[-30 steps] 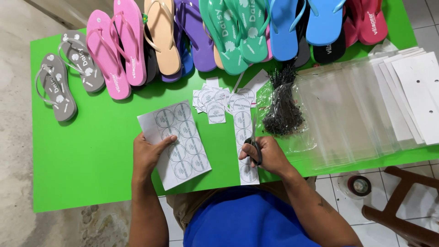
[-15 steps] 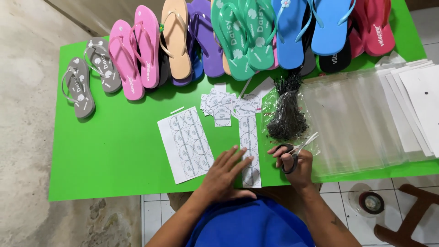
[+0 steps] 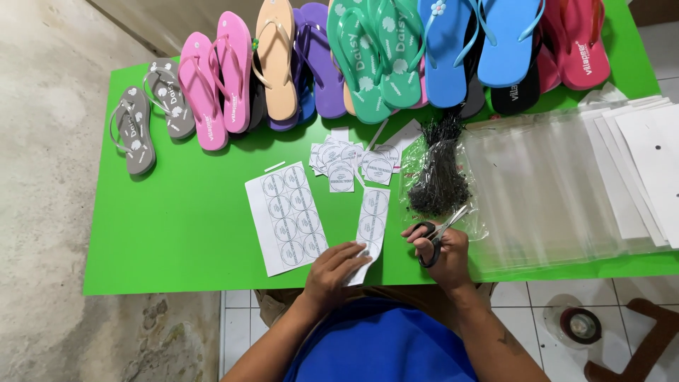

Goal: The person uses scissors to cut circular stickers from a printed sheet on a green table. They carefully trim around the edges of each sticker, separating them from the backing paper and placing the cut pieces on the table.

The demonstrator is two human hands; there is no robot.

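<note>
Black-handled scissors [image 3: 437, 238] are gripped in the right hand [image 3: 440, 253], fingers through the loops, blades pointed to about 1 o'clock. The narrow paper strip of round labels [image 3: 370, 225] is pinned at its near end by the left hand [image 3: 337, 270], fingers laid flat, nothing clasped. The larger label sheet [image 3: 285, 217] is seen at 10 o'clock of that hand. Cut labels [image 3: 348, 161] are piled at 12 o'clock, black ties [image 3: 438, 170] beside them, flip-flops [image 3: 368, 56] lined along the far edge of the green table [image 3: 184, 212].
</note>
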